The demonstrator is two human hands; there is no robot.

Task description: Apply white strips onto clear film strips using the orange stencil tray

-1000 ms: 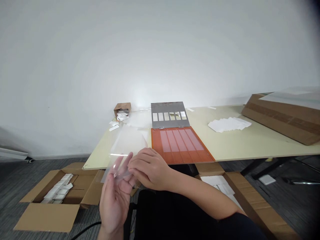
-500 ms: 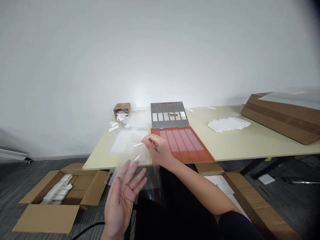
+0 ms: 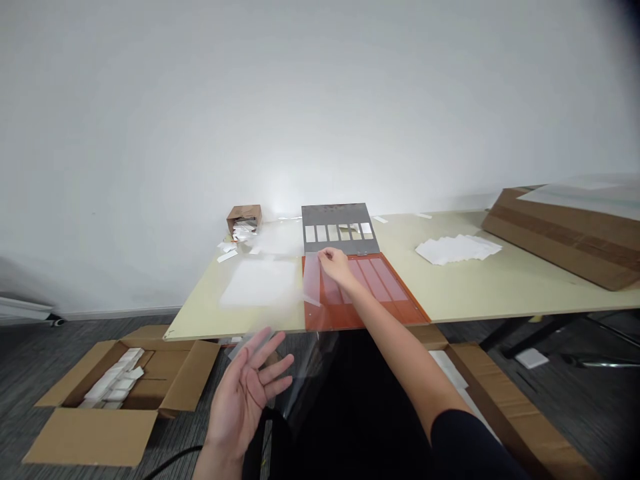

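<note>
My right hand [image 3: 334,263] is over the left part of an orange board [image 3: 367,315], its thumb and fingers pinching a clear plastic sheet [image 3: 306,360]. The sheet is hard to see and slants down towards my left hand [image 3: 250,390]. That hand is palm up in front of the table edge, fingers spread, with film by its fingertips; whether it touches is unclear. Pale strips lie side by side on the orange board. Hinged behind it is a grey plate [image 3: 333,213] with a row of rectangular slots.
A stack of translucent sheets [image 3: 260,283] lies left of the board. A small carton [image 3: 244,220] of white slips is behind it. To the right are fanned white cards [image 3: 457,249] and a large cardboard box [image 3: 565,233]. An open box [image 3: 90,433] sits on the floor at left.
My right hand has moved forward and right, bringing the clear sheet's edge over the orange board. My left hand stays low with its fingers spread, shifted only slightly.
</note>
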